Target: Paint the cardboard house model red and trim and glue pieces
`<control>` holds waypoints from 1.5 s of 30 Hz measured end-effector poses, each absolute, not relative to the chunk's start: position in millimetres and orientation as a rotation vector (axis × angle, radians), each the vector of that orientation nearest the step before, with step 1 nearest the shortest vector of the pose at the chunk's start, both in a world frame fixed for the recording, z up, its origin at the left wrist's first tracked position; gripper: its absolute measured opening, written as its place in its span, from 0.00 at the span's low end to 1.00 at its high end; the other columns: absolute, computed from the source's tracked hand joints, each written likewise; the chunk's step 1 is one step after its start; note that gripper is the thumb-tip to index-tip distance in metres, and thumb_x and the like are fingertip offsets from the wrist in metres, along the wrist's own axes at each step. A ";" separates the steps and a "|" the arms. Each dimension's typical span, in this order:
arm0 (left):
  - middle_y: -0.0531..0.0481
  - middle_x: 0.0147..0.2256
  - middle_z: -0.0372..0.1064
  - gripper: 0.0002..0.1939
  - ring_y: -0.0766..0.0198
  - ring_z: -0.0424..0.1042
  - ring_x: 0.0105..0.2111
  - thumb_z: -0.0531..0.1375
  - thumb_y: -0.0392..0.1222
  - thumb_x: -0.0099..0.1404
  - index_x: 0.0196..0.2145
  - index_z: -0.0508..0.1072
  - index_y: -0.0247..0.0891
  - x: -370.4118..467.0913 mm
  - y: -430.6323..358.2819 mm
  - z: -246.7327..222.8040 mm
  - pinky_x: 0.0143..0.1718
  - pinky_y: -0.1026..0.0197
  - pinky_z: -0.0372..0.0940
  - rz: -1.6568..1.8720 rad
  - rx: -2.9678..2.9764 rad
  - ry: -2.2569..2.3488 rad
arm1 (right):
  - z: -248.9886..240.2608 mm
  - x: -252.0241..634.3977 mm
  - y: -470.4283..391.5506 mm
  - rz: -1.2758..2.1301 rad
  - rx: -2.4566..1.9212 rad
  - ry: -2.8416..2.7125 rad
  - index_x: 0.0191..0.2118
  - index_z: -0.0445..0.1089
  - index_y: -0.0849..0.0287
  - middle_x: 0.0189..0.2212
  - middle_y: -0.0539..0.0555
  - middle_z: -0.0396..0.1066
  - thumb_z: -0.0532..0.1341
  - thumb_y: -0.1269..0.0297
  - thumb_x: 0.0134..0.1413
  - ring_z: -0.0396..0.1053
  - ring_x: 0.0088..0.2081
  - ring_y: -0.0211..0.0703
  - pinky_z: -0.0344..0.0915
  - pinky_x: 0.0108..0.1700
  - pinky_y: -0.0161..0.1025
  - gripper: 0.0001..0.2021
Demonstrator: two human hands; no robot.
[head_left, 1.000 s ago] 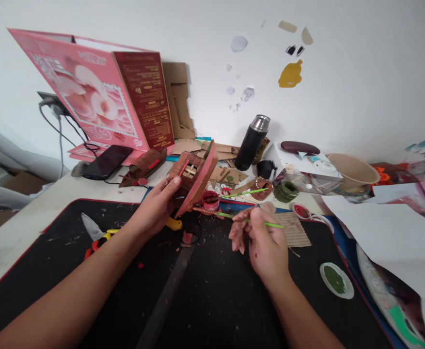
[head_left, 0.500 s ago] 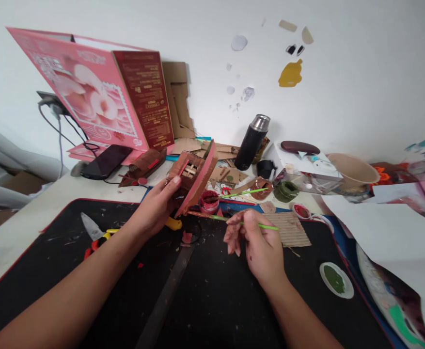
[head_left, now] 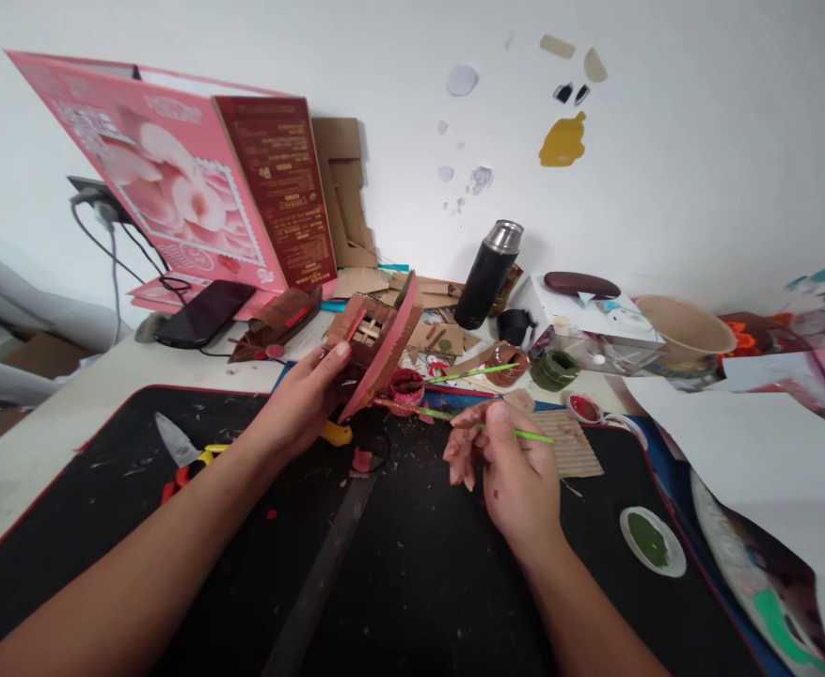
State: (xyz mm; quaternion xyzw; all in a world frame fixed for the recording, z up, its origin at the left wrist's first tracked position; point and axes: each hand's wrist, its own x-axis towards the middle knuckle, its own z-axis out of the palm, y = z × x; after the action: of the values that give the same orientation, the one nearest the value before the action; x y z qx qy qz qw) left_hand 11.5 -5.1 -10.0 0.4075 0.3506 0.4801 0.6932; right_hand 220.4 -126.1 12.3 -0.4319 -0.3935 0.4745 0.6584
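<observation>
My left hand (head_left: 308,387) is closed around a small model house (head_left: 364,338), brown with a lattice window and a pink-edged slanted roof panel. The house is held tilted above the black mat. In my right hand (head_left: 515,461) a thin green paintbrush (head_left: 529,435) is pinched, with paint smears on the fingers. Its brown-coated tip points left and lies at or very near the lower edge of the roof panel; contact cannot be made out. Behind the brush stands a jar of red paint (head_left: 406,400), with a second green-handled brush (head_left: 479,374) resting in it.
Scissors (head_left: 179,442) and a long dark ruler-like strip (head_left: 327,574) lie on the black mat (head_left: 426,583). A lid with green paint (head_left: 652,543) sits at right. Behind are a black thermos (head_left: 486,282), a green paint jar (head_left: 555,370), a phone (head_left: 206,313) and a pink box (head_left: 172,179).
My right hand and the paintbrush have shifted slightly right, drawing the tip along the lower edge of the roof panel. My left hand keeps the house almost still.
</observation>
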 end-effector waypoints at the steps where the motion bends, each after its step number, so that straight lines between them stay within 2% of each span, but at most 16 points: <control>1: 0.47 0.37 0.82 0.27 0.58 0.80 0.36 0.78 0.62 0.59 0.44 0.82 0.38 11.5 -5.3 -9.7 0.37 0.61 0.75 1.067 0.915 0.781 | 12.4 220.2 -126.1 1.074 -0.976 -0.887 0.35 0.80 0.59 0.22 0.53 0.79 0.70 0.38 0.66 0.72 0.15 0.36 0.60 0.17 0.29 0.26; 9: 0.46 0.37 0.82 0.27 0.57 0.79 0.37 0.77 0.61 0.60 0.45 0.82 0.37 11.2 -5.0 -11.8 0.37 0.61 0.73 1.089 0.919 0.777 | 12.3 212.8 -128.7 1.160 -0.990 -0.929 0.35 0.80 0.59 0.22 0.53 0.79 0.71 0.38 0.65 0.73 0.16 0.37 0.59 0.17 0.28 0.26; 18: 0.45 0.37 0.82 0.30 0.57 0.79 0.37 0.79 0.64 0.56 0.43 0.82 0.37 11.9 -6.2 -6.8 0.39 0.61 0.75 1.050 0.926 0.796 | 9.1 216.9 -127.7 1.108 -0.989 -0.898 0.35 0.80 0.59 0.23 0.53 0.79 0.70 0.37 0.66 0.73 0.17 0.37 0.60 0.17 0.29 0.26; 21: 0.45 0.38 0.83 0.32 0.56 0.80 0.38 0.78 0.65 0.57 0.46 0.82 0.36 11.5 -6.3 -7.2 0.41 0.59 0.77 1.028 0.938 0.805 | 9.0 217.2 -127.8 1.104 -1.001 -0.899 0.35 0.80 0.59 0.23 0.53 0.80 0.70 0.36 0.66 0.73 0.17 0.38 0.60 0.17 0.29 0.26; 24: 0.46 0.39 0.82 0.32 0.56 0.80 0.39 0.78 0.64 0.58 0.49 0.82 0.37 11.4 -6.0 -9.5 0.42 0.59 0.77 1.038 0.937 0.807 | 10.7 215.3 -128.5 1.116 -0.999 -0.918 0.35 0.79 0.59 0.23 0.53 0.80 0.70 0.38 0.66 0.73 0.17 0.38 0.60 0.17 0.30 0.25; 28: 0.48 0.39 0.81 0.29 0.59 0.79 0.36 0.78 0.63 0.59 0.46 0.82 0.37 11.7 -5.6 -12.9 0.40 0.61 0.76 1.078 0.927 0.811 | 12.8 213.5 -129.0 1.116 -0.994 -0.930 0.35 0.79 0.59 0.23 0.53 0.80 0.70 0.41 0.67 0.72 0.16 0.37 0.59 0.17 0.30 0.23; 38: 0.45 0.44 0.84 0.29 0.55 0.82 0.41 0.77 0.62 0.60 0.48 0.82 0.38 11.8 -6.7 -12.0 0.43 0.58 0.76 1.059 0.929 0.818 | 13.6 215.7 -127.4 1.081 -1.000 -0.877 0.35 0.80 0.59 0.22 0.53 0.80 0.72 0.36 0.63 0.72 0.16 0.38 0.60 0.17 0.29 0.26; 45: 0.47 0.39 0.82 0.27 0.57 0.81 0.37 0.77 0.62 0.60 0.46 0.82 0.39 12.6 -7.3 -11.0 0.42 0.58 0.77 1.058 0.927 0.808 | 12.5 217.9 -127.0 1.055 -0.997 -0.861 0.34 0.79 0.59 0.22 0.53 0.79 0.71 0.37 0.64 0.71 0.15 0.38 0.59 0.16 0.30 0.26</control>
State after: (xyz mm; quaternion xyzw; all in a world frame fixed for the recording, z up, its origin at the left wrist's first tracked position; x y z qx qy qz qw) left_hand 12.6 -7.3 -11.0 0.4142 0.3613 0.4728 0.6887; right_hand 217.9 -127.0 12.5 -0.4413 -0.3813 0.4671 0.6645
